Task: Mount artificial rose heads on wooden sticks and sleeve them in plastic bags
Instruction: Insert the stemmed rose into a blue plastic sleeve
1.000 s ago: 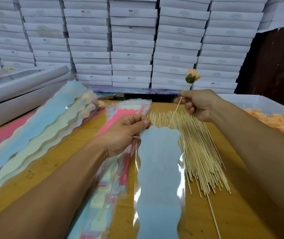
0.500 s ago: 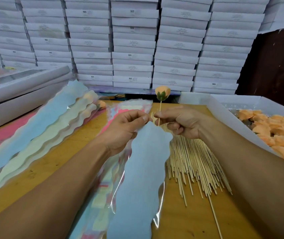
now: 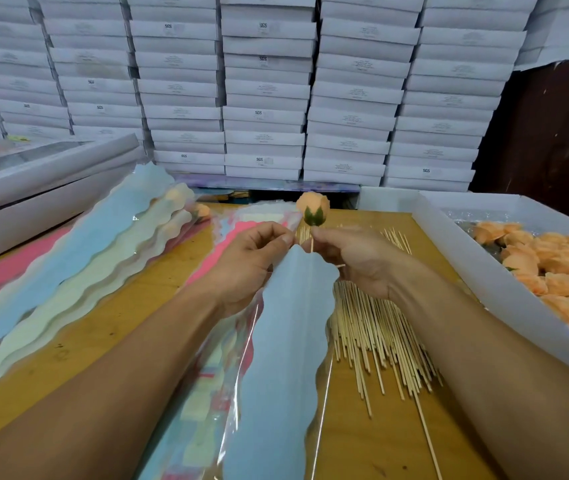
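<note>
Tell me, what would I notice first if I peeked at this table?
Probably the little orange rose on a stick, held up in the middle where the left hand and right hand meet over a blue plastic bag. Next, the tray of orange rose heads on the right and the pile of wooden sticks on the table. Behind everything rises a wall of stacked white boxes.

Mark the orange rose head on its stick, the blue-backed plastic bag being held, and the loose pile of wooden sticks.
orange rose head [image 3: 312, 206], head view, petals.
blue-backed plastic bag [image 3: 286, 341], head view, blue middle.
pile of wooden sticks [image 3: 373, 327], head view, mid-pile.
</note>
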{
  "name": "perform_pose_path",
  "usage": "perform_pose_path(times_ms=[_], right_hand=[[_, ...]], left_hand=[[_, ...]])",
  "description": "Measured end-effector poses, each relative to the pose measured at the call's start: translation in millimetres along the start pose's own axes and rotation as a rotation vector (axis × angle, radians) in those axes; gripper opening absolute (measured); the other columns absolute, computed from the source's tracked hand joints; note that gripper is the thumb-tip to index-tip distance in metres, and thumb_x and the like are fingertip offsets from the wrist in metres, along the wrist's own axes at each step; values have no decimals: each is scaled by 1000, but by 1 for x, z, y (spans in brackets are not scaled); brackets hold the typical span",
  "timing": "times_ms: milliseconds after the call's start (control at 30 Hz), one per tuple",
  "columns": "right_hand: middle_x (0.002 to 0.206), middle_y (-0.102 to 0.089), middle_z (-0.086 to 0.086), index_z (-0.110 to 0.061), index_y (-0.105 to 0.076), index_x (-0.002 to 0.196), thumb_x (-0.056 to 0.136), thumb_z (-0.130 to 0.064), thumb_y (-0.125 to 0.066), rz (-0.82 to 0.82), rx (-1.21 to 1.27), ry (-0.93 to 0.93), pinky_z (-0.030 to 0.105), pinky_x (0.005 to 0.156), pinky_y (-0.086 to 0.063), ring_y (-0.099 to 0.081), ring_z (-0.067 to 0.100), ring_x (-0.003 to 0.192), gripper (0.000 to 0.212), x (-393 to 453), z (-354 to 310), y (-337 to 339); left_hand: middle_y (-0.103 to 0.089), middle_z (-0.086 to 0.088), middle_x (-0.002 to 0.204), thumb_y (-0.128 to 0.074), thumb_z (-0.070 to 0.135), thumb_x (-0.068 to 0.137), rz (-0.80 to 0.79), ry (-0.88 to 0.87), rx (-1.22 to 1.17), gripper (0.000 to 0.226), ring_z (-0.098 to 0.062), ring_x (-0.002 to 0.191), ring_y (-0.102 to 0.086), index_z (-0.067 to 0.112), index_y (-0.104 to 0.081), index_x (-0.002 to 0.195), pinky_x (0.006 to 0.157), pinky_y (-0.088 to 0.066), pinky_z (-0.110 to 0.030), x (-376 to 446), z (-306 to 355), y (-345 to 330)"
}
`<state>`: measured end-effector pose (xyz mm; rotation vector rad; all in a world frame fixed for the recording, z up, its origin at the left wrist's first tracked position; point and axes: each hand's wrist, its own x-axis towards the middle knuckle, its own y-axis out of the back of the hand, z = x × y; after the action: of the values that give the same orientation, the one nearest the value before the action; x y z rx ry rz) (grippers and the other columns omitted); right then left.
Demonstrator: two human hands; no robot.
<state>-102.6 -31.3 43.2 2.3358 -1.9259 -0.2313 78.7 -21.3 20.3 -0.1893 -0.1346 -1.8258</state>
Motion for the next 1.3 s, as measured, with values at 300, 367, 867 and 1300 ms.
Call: perform_pose_path(times_ms=[300, 367, 867, 1300], right_hand=[[76, -72, 5, -5, -78, 88, 85, -9, -71, 94, 156, -20, 29, 61, -43, -63, 16, 69, 8, -5, 5, -11], [66, -69, -2, -16, -77, 73, 86, -16, -69, 103, 132, -14, 29, 58, -39, -59, 10, 60, 15, -6, 5, -11], [71, -63, -7, -21, -68, 75, 89, -38, -64, 203, 84, -49, 37, 69, -40, -55, 17, 74, 22, -12, -1, -12], [60, -67, -3, -21, -65, 49, 100, -51, -49, 207, 111, 76, 30, 59, -43, -60, 8, 50, 61, -10, 7, -13]], left_hand=[[-67, -8, 82, -53, 17, 103, 20, 16, -21, 17, -15, 66, -64, 9, -64, 93, 56, -53, -25, -4, 2, -4], [-65, -12, 87, -53, 18, 103, 21, 24, -9, 17, -20, 71, -61, 6, -64, 98, 59, -53, -28, -3, 3, -4], [-59, -14, 97, -48, 27, 106, 9, 61, -62, 14, -28, 84, -54, 19, -58, 99, 68, -49, -36, -7, 10, -12], [-67, 0, 123, -50, 18, 105, -93, 89, -314, 11, -24, 91, -69, 9, -56, 105, 72, -59, -33, -11, 16, -16]])
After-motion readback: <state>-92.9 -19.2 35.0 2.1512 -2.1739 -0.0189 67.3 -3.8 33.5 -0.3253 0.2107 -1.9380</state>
